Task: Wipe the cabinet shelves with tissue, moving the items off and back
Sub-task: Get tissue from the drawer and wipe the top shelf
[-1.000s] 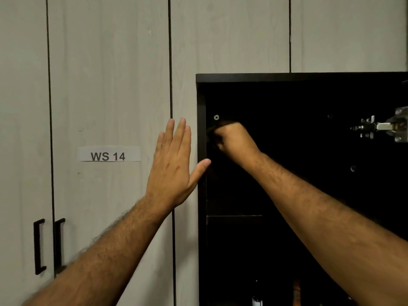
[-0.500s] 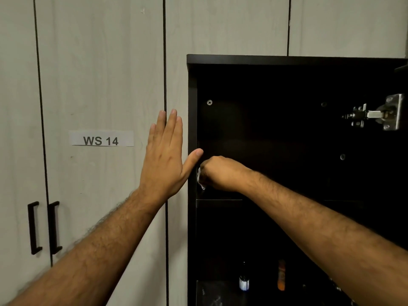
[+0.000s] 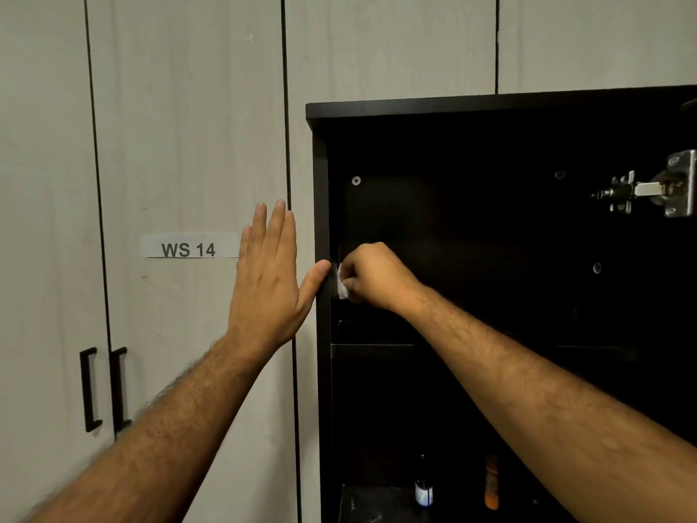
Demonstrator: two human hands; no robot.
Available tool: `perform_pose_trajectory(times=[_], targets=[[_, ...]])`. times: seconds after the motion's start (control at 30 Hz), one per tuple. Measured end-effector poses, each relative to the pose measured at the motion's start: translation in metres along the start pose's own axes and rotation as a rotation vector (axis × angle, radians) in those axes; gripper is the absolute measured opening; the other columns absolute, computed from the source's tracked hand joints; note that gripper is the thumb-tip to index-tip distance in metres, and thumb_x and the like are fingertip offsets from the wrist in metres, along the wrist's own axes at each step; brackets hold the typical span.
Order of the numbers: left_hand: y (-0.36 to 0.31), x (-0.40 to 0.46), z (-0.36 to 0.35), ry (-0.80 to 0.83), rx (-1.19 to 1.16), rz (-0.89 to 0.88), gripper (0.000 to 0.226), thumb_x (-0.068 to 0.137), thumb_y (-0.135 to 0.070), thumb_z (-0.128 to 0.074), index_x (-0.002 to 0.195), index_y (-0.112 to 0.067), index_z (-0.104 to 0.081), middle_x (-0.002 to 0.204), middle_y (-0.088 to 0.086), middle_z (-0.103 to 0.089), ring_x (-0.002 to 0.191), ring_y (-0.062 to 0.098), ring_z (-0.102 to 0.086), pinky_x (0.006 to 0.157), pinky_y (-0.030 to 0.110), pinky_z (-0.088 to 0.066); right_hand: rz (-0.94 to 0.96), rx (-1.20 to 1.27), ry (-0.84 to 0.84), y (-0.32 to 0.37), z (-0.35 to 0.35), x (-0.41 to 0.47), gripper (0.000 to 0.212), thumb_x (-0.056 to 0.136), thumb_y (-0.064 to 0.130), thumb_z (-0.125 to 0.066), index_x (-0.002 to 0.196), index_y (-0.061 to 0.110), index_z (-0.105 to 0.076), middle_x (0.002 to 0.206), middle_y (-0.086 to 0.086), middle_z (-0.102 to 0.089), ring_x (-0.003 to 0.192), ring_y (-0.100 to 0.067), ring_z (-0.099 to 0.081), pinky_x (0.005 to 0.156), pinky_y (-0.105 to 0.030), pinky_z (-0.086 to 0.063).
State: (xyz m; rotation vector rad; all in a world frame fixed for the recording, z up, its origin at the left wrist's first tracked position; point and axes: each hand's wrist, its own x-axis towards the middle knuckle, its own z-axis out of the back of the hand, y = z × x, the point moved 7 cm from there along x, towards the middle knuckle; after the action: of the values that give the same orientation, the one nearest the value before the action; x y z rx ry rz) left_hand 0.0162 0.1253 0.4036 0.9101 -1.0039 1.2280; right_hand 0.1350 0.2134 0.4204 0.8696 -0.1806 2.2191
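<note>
The dark wooden open cabinet (image 3: 490, 107) stands right of the pale closed door with a "WS 14" paper label (image 3: 188, 249). A small dark glass bottle (image 3: 423, 485) stands low inside, left of an orange plastic bottle (image 3: 491, 485).

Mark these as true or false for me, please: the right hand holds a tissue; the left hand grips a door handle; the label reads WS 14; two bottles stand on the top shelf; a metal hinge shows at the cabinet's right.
1. The right hand holds a tissue. True.
2. The left hand grips a door handle. False: it lies flat and open on the pale door beside the cabinet.
3. The label reads WS 14. True.
4. Two bottles stand on the top shelf. False: the small bottle and orange bottle stand lower down.
5. A metal hinge shows at the right. True.
</note>
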Motion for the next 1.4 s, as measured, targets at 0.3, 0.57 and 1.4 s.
perform_pose_trajectory(times=[0.3, 0.57, 1.4], targets=[[0.000, -0.003, 0.009, 0.019, 0.089, 0.027, 0.080, 0.096, -0.063, -0.020, 0.155, -0.010, -0.008, 0.164, 0.004, 0.000, 0.150, 0.016, 0.012, 0.122, 0.040, 0.000, -0.157, 0.219, -0.316, 0.006, 0.086, 0.050, 0.036, 0.092, 0.004, -0.054, 0.127, 0.010, -0.059, 0.121, -0.012, -0.062, 0.110, -0.027, -0.060, 0.086, -0.028, -0.048], [0.000, 0.006, 0.026, -0.004, 0.152, 0.022, 0.079, 0.097, -0.060, -0.026, 0.155, -0.010, -0.009, 0.164, 0.005, -0.002, 0.150, 0.016, 0.011, 0.121, 0.038, 0.002, -0.293, 0.691, -0.511, -0.004, 0.057, 0.033, 0.026, 0.089, 0.000, -0.059, 0.111, 0.009, -0.070, 0.109, -0.009, -0.069, 0.101, -0.023, -0.065, 0.081, -0.025, -0.053], [0.003, 0.031, 0.040, -0.086, 0.096, 0.070, 0.077, 0.096, -0.058, -0.029, 0.155, -0.012, -0.011, 0.164, 0.002, -0.004, 0.150, 0.013, 0.011, 0.121, 0.034, 0.003, -0.161, 0.968, -0.616, 0.009, 0.062, 0.025, 0.034, 0.088, -0.008, -0.050, 0.112, 0.005, -0.070, 0.107, -0.005, -0.070, 0.099, -0.011, -0.062, 0.077, -0.011, -0.045]])
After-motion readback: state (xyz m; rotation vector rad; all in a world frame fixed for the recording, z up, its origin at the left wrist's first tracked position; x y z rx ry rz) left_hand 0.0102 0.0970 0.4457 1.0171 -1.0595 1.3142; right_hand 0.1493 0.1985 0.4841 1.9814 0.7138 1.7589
